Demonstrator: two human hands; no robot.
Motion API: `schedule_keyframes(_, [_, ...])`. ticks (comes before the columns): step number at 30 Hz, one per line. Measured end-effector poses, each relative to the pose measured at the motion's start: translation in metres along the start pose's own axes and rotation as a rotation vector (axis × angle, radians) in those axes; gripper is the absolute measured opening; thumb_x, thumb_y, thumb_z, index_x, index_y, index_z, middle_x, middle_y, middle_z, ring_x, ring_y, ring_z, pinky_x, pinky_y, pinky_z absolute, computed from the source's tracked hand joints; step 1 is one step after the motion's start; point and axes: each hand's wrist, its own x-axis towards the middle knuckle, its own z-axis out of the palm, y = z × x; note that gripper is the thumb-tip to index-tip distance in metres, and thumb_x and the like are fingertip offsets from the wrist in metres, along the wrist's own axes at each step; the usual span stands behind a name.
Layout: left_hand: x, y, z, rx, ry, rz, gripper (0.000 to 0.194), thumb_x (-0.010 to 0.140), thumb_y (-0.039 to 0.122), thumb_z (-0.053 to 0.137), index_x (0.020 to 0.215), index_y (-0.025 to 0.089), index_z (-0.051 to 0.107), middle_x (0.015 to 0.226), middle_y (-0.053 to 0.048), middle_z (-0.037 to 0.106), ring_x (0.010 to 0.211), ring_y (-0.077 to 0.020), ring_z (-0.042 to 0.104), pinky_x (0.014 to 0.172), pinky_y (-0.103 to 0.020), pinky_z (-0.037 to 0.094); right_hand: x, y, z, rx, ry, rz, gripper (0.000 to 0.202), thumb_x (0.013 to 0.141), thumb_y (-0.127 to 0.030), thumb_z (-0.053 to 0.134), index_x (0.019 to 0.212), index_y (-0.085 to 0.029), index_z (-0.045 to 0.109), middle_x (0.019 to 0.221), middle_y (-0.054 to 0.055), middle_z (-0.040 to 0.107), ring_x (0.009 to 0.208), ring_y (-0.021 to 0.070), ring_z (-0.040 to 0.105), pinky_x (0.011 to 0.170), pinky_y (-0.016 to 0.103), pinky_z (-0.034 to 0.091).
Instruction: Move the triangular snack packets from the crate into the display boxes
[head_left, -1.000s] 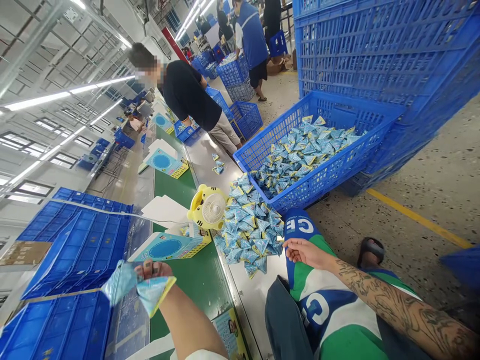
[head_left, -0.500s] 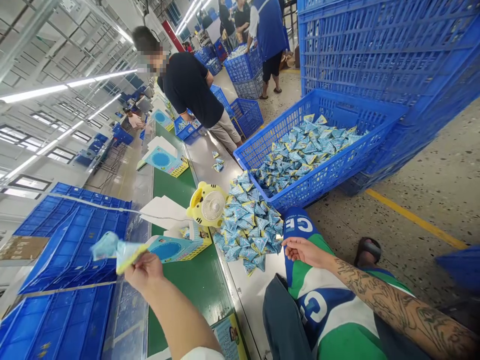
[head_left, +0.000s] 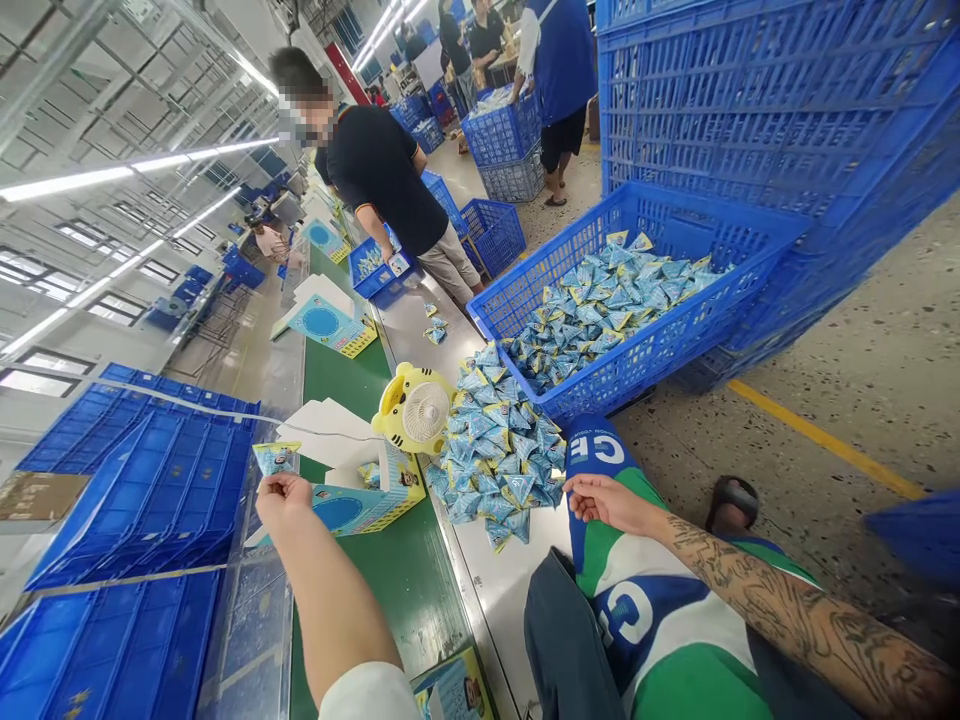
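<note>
My left hand (head_left: 285, 497) pinches a small blue and yellow triangular packet (head_left: 275, 458) by its lower edge, just left of an open display box (head_left: 364, 505) on the green belt (head_left: 401, 570). A few packets show inside that box. Over my lap, my right hand (head_left: 606, 502) hovers palm up with loosely curled fingers and nothing visible in it, its fingertips close to a heap of packets (head_left: 499, 450) on the metal ledge. A yellow fan (head_left: 414, 408) with an animal face stands between the box and the heap.
A blue basket (head_left: 592, 385) full of packets leans beside the heap, with stacked blue crates (head_left: 750, 100) behind. More boxes (head_left: 334, 315) line the belt. A person (head_left: 386, 170) stands farther along at a small blue basket (head_left: 375, 270). Blue crates (head_left: 150, 480) stand at left.
My left hand has turned and drawn the packet in nearer the box; the blurred blue packet beyond it is no longer seen. The person farther along has moved a hand at the small basket.
</note>
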Motion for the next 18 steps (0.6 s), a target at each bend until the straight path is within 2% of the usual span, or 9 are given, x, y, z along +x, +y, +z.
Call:
schedule_keyframes(4, [0.010,0.000,-0.003,0.089,0.031,-0.047,0.029,0.098,0.039,0.062,0.110,0.013,0.062,0.092,-0.002,0.062,0.071,-0.0088,0.057,0.059,-0.021,0.052,0.000,0.000,0.000,0.007,0.002,-0.002,0.035,0.085,-0.045,0.075,0.103,-0.016,0.068,0.082,0.004,0.072,0.070,0.0107,0.066,0.065,0.023,0.052])
schedule_keyframes(9, [0.022,-0.003,-0.015,0.163,0.146,-0.150,0.022,0.098,0.034,0.063,0.095,0.012,0.059,0.073,0.006,0.049,0.053,-0.0028,0.039,0.044,-0.014,0.034,0.000,-0.001,0.001,0.005,0.001,0.002,0.036,0.084,-0.046,0.075,0.103,-0.016,0.068,0.082,0.005,0.072,0.070,0.0112,0.066,0.065,0.023,0.052])
schedule_keyframes(18, [0.018,0.003,-0.028,0.210,0.189,-0.190,0.030,0.100,0.035,0.059,0.080,0.014,0.050,0.063,0.010,0.032,0.048,-0.0022,0.029,0.041,-0.013,0.026,-0.003,-0.003,0.004,-0.006,0.016,0.008,0.038,0.083,-0.046,0.076,0.103,-0.015,0.066,0.080,0.004,0.072,0.068,0.0112,0.065,0.065,0.024,0.050])
